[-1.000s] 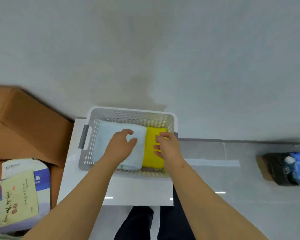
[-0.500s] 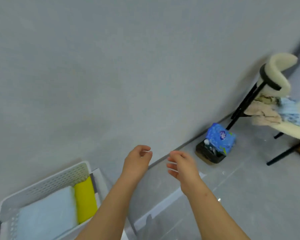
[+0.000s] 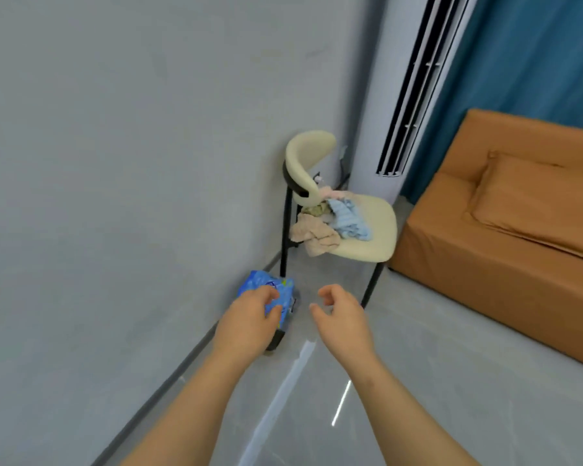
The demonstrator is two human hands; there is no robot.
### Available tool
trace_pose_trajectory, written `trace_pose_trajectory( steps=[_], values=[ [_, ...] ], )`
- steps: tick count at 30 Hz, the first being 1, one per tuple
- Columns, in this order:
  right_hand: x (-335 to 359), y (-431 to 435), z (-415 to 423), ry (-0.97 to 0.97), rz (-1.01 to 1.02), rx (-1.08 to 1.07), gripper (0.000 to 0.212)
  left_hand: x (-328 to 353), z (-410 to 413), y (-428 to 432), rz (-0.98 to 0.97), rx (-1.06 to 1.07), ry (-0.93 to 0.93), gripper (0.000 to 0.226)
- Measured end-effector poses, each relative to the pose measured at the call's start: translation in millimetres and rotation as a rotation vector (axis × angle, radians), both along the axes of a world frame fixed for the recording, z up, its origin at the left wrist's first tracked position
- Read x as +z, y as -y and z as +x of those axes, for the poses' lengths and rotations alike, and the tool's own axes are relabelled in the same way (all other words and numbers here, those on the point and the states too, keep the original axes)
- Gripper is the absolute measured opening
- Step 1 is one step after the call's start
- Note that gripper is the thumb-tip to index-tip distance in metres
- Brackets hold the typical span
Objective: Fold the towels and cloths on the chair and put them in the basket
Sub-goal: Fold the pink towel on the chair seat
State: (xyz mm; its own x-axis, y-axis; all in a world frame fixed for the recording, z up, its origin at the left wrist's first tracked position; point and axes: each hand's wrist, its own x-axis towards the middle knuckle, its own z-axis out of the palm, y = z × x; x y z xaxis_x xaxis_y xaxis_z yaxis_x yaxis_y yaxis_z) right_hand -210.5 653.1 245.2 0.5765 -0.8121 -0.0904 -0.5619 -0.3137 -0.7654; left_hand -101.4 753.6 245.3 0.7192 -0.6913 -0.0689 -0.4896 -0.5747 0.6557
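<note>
A cream chair (image 3: 367,240) with black legs stands against the grey wall ahead. On its seat lie a crumpled beige towel (image 3: 315,235), a light blue cloth (image 3: 349,220), a pink cloth (image 3: 332,193) and an olive cloth (image 3: 313,209). My left hand (image 3: 249,319) and my right hand (image 3: 342,316) hover side by side over the floor, well short of the chair. Both are empty, with fingers loosely curled. The basket is out of view.
A blue plastic package (image 3: 270,294) on a dark box sits on the floor by the wall, partly behind my left hand. An orange sofa (image 3: 505,230) fills the right side. A white standing air conditioner (image 3: 384,122) and a teal curtain (image 3: 525,52) are behind the chair.
My hands left the folded towels in the basket and lifted away empty. The view swung right from the basket to the chair, which is now nearer and central.
</note>
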Motion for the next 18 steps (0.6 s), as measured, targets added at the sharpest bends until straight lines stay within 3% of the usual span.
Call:
trace_pose_trajectory(
  steps=[6, 18],
  values=[
    [-17, 129, -15, -0.117, -0.044, -0.050, 0.030, -17, 3, 136, 0.143, -0.189, 0.194, 0.029],
    [-43, 383, -5, -0.166, -0.002, -0.166, 0.028, -34, 27, 411, 0.284, -0.449, 0.286, 0.033]
  ],
)
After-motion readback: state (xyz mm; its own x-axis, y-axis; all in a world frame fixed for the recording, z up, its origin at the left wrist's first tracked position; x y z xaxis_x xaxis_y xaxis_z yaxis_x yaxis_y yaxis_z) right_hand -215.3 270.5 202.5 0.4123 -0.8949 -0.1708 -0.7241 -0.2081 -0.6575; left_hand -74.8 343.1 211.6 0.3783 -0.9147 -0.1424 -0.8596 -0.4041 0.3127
